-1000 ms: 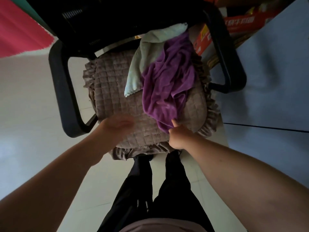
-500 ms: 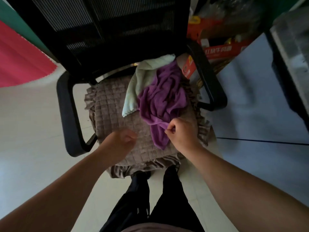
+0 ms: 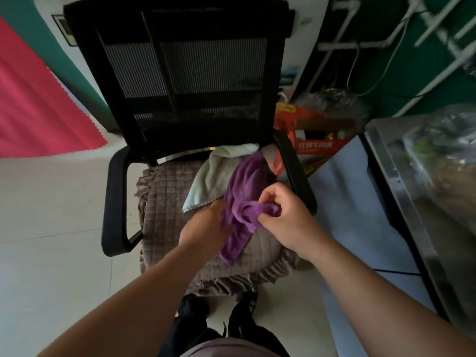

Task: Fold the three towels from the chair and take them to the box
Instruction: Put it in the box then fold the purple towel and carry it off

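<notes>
Your right hand [image 3: 286,217] now pinches the purple towel [image 3: 244,199] off the chair [image 3: 164,202], left hand [image 3: 206,225] w/ fingers blurred, grip unclear, so folding's starting.

Your right hand [image 3: 286,217] pinches a bunched fold of the purple towel [image 3: 244,191], a soft, fleecy cloth crumpled into a long twist. One end trails up and away from your right hand toward the backrest of the black mesh chair [image 3: 180,73]; the other hangs down between your two hands onto the quilted seat cushion [image 3: 164,202]. Your left hand [image 3: 206,228] touches its left edge. Just beyond your left hand, partly under the purple one, lies a rumpled pale green towel [image 3: 213,176].
</notes>
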